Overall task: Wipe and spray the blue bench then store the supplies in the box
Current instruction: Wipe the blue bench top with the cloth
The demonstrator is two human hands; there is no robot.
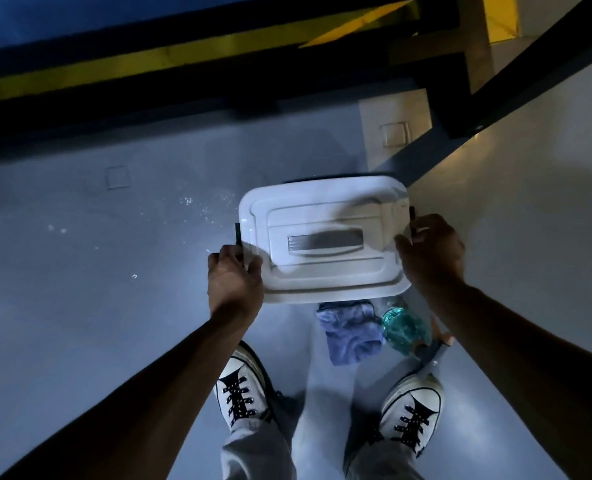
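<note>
While the person stands over the grey floor, the left hand grasps the left end of the white box lid and the right hand grasps its right end. Just below the lid's near edge lie the blue cloth and the teal spray bottle, side by side, in front of the white shoes.

White lid over box; open floor left.
</note>
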